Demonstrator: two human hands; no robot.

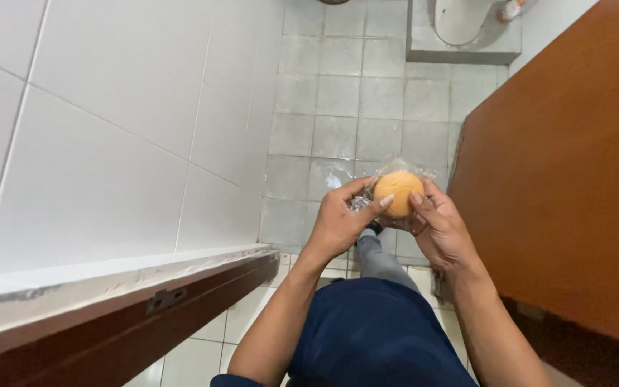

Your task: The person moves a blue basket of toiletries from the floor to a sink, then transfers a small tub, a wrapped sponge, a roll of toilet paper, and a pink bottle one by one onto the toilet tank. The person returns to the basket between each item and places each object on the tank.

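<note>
A round orange object [397, 192] sits inside a clear crinkled plastic wrapper [338, 177], held out over the floor in front of my body. My left hand [341, 221] pinches the wrapper from the left, thumb pressed near the orange piece. From the right, my right hand [439, 228] grips the same wrapper, thumb on the orange object's edge. Both hands touch it at once. My dark blue shirt [374, 333] and a grey trouser leg [377, 259] show below.
A white tiled wall [109, 129] fills the left. A brown wooden door [567, 172] stands at the right, and a brown door frame with a hinge [166, 299] runs along the lower left. Grey floor tiles [352, 100] stretch ahead to a raised step with a white fixture [463, 29].
</note>
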